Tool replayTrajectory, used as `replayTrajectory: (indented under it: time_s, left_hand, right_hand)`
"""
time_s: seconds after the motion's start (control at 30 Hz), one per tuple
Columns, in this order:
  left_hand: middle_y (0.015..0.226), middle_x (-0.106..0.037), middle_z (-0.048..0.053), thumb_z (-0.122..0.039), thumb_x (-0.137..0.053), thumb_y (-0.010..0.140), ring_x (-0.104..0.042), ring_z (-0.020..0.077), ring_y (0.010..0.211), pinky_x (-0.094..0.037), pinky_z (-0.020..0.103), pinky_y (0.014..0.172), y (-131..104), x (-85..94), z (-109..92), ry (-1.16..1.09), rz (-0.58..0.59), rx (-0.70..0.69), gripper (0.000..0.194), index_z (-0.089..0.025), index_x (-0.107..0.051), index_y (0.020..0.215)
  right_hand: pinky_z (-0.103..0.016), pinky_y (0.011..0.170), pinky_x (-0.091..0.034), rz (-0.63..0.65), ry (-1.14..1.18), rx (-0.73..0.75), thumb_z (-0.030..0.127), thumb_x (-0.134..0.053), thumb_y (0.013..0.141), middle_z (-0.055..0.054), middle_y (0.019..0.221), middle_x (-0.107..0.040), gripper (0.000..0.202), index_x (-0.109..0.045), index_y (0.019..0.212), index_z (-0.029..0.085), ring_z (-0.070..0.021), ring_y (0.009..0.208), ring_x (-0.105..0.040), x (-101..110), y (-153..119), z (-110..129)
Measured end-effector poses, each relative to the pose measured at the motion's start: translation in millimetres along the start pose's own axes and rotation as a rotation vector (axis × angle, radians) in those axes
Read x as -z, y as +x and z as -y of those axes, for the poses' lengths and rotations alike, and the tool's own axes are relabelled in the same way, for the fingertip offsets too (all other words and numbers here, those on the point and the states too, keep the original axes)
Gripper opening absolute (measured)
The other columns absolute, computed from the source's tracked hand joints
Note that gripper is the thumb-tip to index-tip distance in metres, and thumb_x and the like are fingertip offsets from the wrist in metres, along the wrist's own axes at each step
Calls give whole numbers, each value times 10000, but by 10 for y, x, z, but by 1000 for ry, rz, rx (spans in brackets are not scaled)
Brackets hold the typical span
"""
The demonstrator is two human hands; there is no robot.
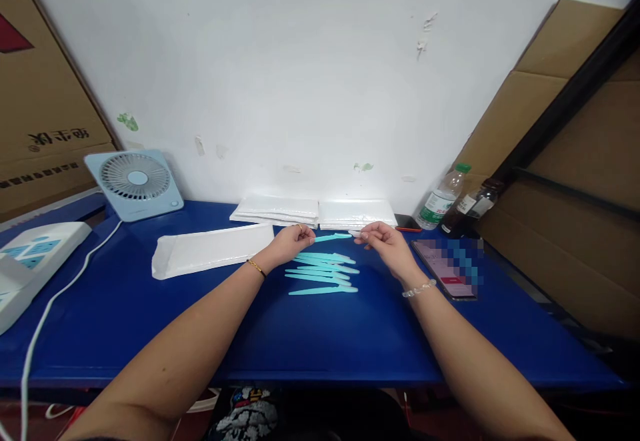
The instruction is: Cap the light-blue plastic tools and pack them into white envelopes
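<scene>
My left hand [295, 241] pinches the handle end of a turquoise eyebrow razor [333, 237], held level just above the others. Facing it from the right, my right hand [383, 241] has thumb and fingertips closed on a small clear cap [354, 233] by the razor's blade end. Whether cap and razor touch is too small to tell. Below my hands, several more turquoise razors [320, 290] lie in a loose column on the blue table [350, 341], their blade ends pointing right.
White padded envelopes [275, 209] are stacked by the wall, beside a second stack [356, 214]. One long white envelope [205, 252] lies left. A fan [135, 184] and power strip [40, 261] stand far left. Bottles [443, 201] and a phone [447, 267] are right.
</scene>
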State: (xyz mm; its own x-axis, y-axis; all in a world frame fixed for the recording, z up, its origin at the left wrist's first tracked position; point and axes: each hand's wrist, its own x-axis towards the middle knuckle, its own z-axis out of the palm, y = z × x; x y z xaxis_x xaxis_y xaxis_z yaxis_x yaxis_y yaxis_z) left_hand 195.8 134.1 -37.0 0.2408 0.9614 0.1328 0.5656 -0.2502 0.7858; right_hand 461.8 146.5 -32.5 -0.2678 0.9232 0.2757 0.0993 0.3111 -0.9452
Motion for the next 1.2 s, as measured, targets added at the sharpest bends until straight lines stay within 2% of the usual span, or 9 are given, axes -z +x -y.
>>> replayTrajectory:
  time_s: [0.4, 0.53, 0.6, 0.67, 0.73, 0.8, 0.83, 1.0, 1.2]
  left_hand:
    - [757, -611, 17, -411, -520, 789, -546, 144, 677, -409, 240, 592, -2, -28, -1, 15, 66, -7, 279, -165, -613, 883]
    - [887, -647, 53, -433, -484, 817, -587, 194, 826, -435, 286, 713, -54, -19, -46, 197, 86, -23, 320, -175, -623, 946]
    - [1089, -622, 86, -500, -559, 761, -540, 256, 1038, -403, 348, 860, -107, -26, -87, 358, 97, -90, 455, -190, -595, 1091]
    - [1266, -529, 112, -557, -658, 652, -430, 311, 1194, -334, 402, 959, -169, -49, -134, 489, 166, -162, 704, -204, -508, 1242]
    - [1300, -493, 122, -575, -694, 595, -401, 325, 1216, -327, 406, 965, -225, -85, -184, 569, 253, -189, 813, -210, -465, 1285]
    - [1225, -537, 118, -545, -678, 631, -458, 302, 1154, -368, 371, 921, -262, -131, -235, 619, 282, -202, 705, -198, -510, 1221]
    - [1163, -568, 116, -505, -662, 661, -497, 286, 1102, -391, 352, 893, -272, -158, -260, 640, 280, -212, 610, -186, -541, 1167]
    - [879, -640, 116, -285, -587, 697, -612, 250, 808, -466, 329, 732, -275, -301, -352, 772, 285, -242, 234, -144, -609, 883]
    - [880, -639, 146, -267, -572, 709, -616, 268, 817, -486, 349, 728, -299, -412, -375, 836, 263, -328, 186, -135, -597, 838]
  right_hand:
    - [-304, 728, -483, 118, -119, 29, 391, -603, 800, -46, 784, -694, 230, -574, 892, 183, -186, 812, -658, -134, -36, 20]
    - [-298, 708, -475, 173, -274, 50, 385, -570, 823, -27, 763, -680, 209, -595, 875, 184, -171, 750, -637, -153, -51, 21]
    - [-310, 716, -472, 217, -435, 65, 394, -555, 832, -33, 829, -681, 223, -621, 898, 192, -175, 772, -622, -144, -64, 27]
    - [-346, 788, -468, 286, -561, 106, 419, -581, 811, -55, 996, -663, 296, -627, 1018, 212, -205, 908, -599, -140, -91, 47]
    - [-393, 880, -441, 385, -642, 168, 461, -666, 732, -81, 1174, -590, 513, -570, 1176, 225, -250, 1072, -527, -157, -135, 86]
    - [-421, 922, -418, 490, -718, 227, 484, -734, 649, -99, 1241, -528, 699, -511, 1257, 218, -281, 1137, -467, -207, -189, 139]
    - [-418, 914, -421, 530, -756, 246, 473, -737, 649, -100, 1225, -523, 699, -507, 1256, 215, -282, 1121, -468, -244, -215, 166]
    - [-339, 787, -454, 548, -948, 318, 213, -551, 805, -84, 992, -543, 226, -567, 1028, 179, -219, 921, -514, -469, -303, 226]
    - [-315, 680, -440, 485, -1226, 299, 152, -537, 727, -102, 920, -571, 179, -551, 905, 154, -225, 814, -543, -648, -324, 160]
